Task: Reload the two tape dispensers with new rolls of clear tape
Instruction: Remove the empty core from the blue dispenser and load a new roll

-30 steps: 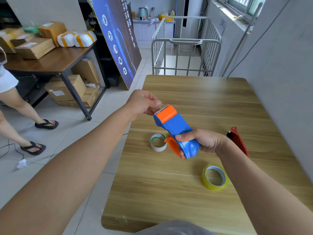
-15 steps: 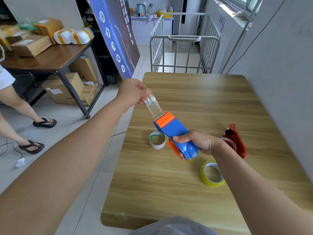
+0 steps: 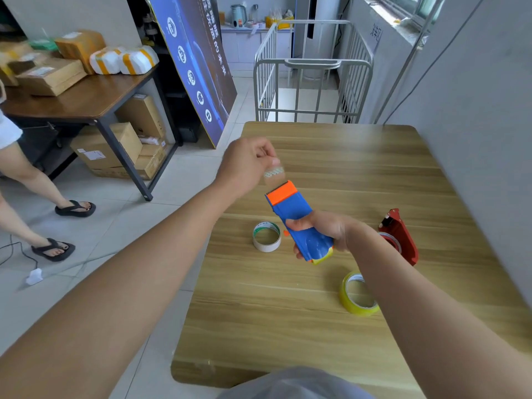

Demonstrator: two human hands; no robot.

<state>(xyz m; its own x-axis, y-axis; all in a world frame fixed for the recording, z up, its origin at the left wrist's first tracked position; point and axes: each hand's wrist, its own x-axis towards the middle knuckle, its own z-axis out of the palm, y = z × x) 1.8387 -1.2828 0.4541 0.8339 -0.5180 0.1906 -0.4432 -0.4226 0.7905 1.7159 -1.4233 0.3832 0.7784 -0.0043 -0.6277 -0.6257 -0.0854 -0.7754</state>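
Observation:
My right hand (image 3: 325, 230) grips a blue tape dispenser (image 3: 299, 223) with an orange toothed head, held above the wooden table (image 3: 288, 326). My left hand (image 3: 244, 165) pinches the free end of clear tape (image 3: 274, 173) just above the dispenser's cutter. A red tape dispenser (image 3: 401, 237) stands on the table behind my right wrist. A yellowish clear tape roll (image 3: 357, 298) lies flat near my right forearm. An empty white cardboard core (image 3: 266, 236) lies left of the blue dispenser.
A grey wall (image 3: 475, 139) runs along the table's right side. A metal cart (image 3: 313, 73) stands beyond the far edge. Left, another person's legs (image 3: 26, 191) stand on the tiled floor near a desk (image 3: 74, 102) with cardboard boxes and a leaning blue board (image 3: 195, 67).
My left hand pulled the tape end out from the cutter, then came back close above it. My right hand turned the dispenser more upright. The red dispenser is now less hidden by my wrist.

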